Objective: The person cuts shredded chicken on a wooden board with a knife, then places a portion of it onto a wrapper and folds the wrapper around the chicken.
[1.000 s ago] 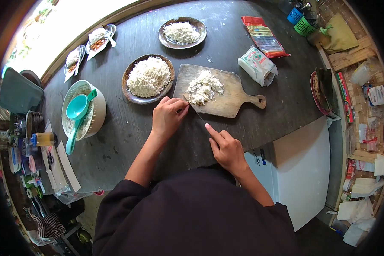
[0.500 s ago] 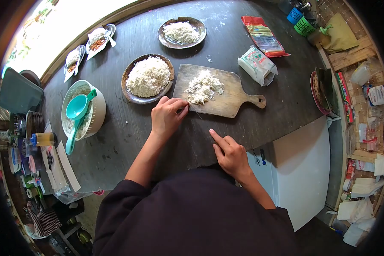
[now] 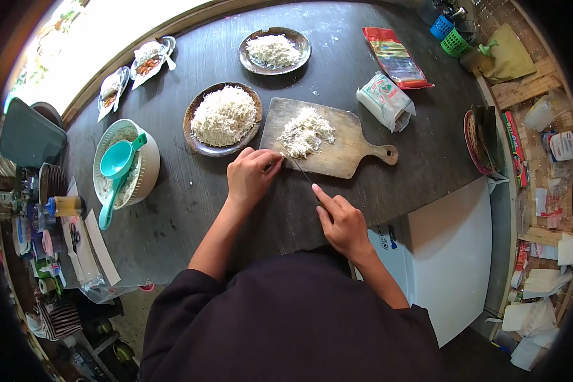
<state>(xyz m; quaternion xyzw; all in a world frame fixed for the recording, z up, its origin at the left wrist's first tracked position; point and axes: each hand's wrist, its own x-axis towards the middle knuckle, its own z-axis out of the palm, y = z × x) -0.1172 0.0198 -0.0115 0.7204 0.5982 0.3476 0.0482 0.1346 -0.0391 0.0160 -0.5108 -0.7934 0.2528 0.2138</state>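
On the wooden cutting board [image 3: 344, 159] lies a loose pile of pale shreds [image 3: 307, 132]. My left hand [image 3: 253, 175] is pinched at the board's near left edge, with a small pale piece at its fingertips. My right hand [image 3: 342, 219] is closed round a thin knife [image 3: 302, 170], index finger along it, its blade pointing up and left to the board's near edge. The handle is mostly hidden in the palm. Left of the board, a brown plate [image 3: 191, 137] bears a large heap of white shreds [image 3: 224, 116]. Farther back, another plate [image 3: 305, 44] holds a smaller heap [image 3: 272, 51].
A white basket [image 3: 148, 172] with a teal strainer [image 3: 116, 159] stands at the left. Two small servings [image 3: 148, 62] sit at the back left. Right of the board lie a white paper packet [image 3: 386, 102] and a red packet [image 3: 398, 57]. A white appliance [image 3: 452, 254] is below the table's right edge.
The knife blade now shows more clearly, its tip at the board's near edge. My right hand has shifted slightly up and left. The whole view has moved a little.
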